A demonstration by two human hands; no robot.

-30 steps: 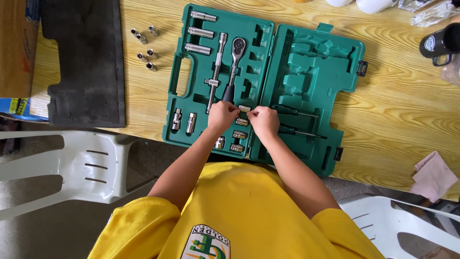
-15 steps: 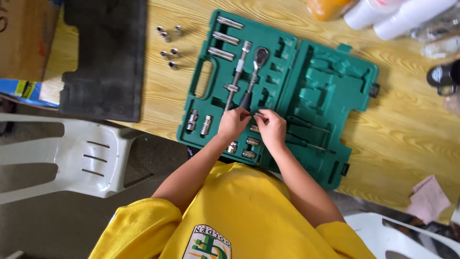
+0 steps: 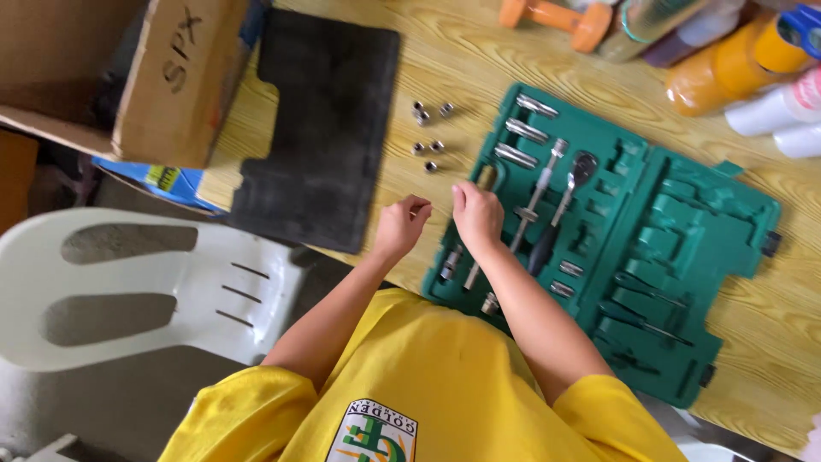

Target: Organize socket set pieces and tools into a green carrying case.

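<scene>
Two bare hands hover near six loose sockets (image 3: 429,137) on the wooden table (image 3: 753,308): left hand (image 3: 400,224) loosely curled and empty, right hand (image 3: 477,216) resting on the open green tool case (image 3: 684,257), its grip hidden.

Wooden table (image 3: 735,325) (green tool case (image 3: 684,257), sockets (image 3: 428,145))

A cluster of small, shiny metal sockets (image 3: 430,136) lies loose on the yellow wooden table (image 3: 761,282), some upright, some tipped, just left of the open green plastic tool case (image 3: 650,248). The case lies flat with both halves spread; its left half holds long silver sockets (image 3: 523,131), an extension bar (image 3: 537,190) and a ratchet wrench (image 3: 564,201) with a dark handle in moulded slots.
</scene>
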